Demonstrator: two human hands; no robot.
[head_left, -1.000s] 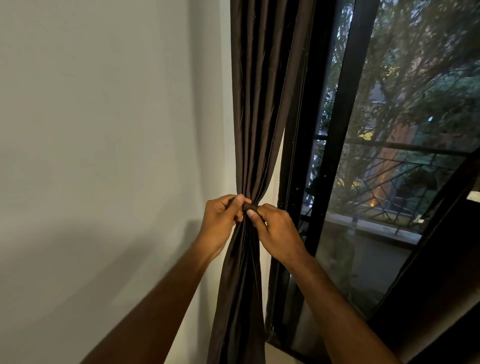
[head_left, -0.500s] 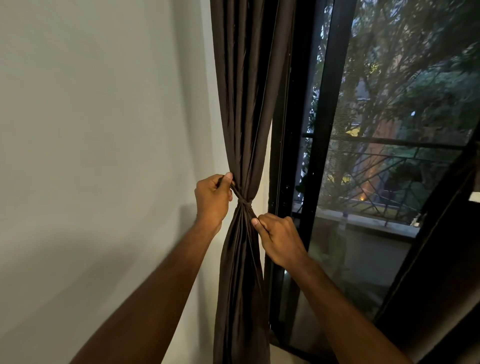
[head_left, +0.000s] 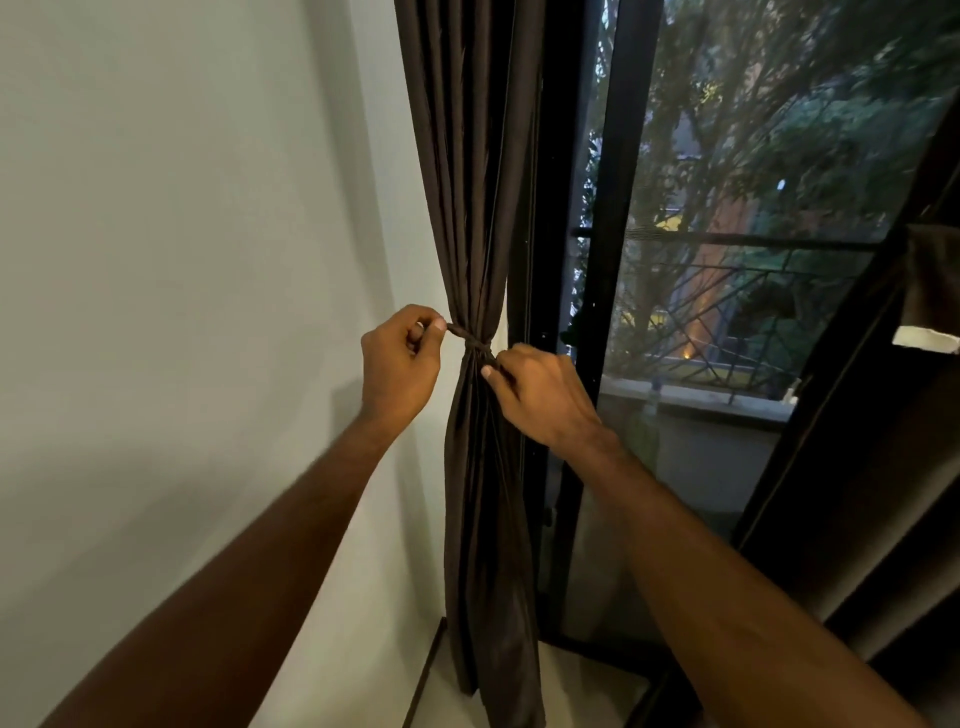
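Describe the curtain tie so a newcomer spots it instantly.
Find the dark curtain between white wall and black window frame. Midway down, the left hand and right hand pinch a thin tie cinching it. Only it crosses the vertical folds.

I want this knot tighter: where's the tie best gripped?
By its two free ends, one from each side. The tie wraps the gathered curtain tightly, so only the ends stick out: the left hand pinches the upper-left end, the right hand the lower-right.
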